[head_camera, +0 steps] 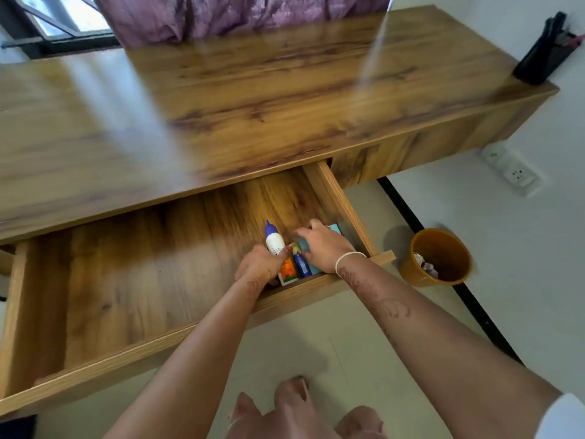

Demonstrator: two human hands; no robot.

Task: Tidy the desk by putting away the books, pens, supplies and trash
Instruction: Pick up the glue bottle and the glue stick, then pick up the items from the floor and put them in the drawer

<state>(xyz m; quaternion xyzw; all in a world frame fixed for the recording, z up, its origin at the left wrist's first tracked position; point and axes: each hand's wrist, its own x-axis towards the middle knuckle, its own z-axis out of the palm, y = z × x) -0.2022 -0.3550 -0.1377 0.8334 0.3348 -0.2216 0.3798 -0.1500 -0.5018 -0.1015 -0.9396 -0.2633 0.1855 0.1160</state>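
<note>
The wooden desk's wide drawer (133, 280) stands pulled out toward me. In its front right corner lie a white glue bottle (274, 240) with a blue cap, an orange and white box (288, 270), a blue tube (302, 264) and a light blue pad (316, 253). My left hand (259, 266) grips the lower part of the glue bottle, holding it upright. My right hand (323, 245) lies on the light blue pad with its fingers spread and bent; the pad is mostly hidden under it.
The desk top (253, 99) stretches behind the drawer. A black pen holder (544, 55) stands at its far right corner. An orange bin (438, 258) with crumpled trash sits on the floor to the right, near a wall socket (519, 175). Purple curtain (221, 14) hangs behind.
</note>
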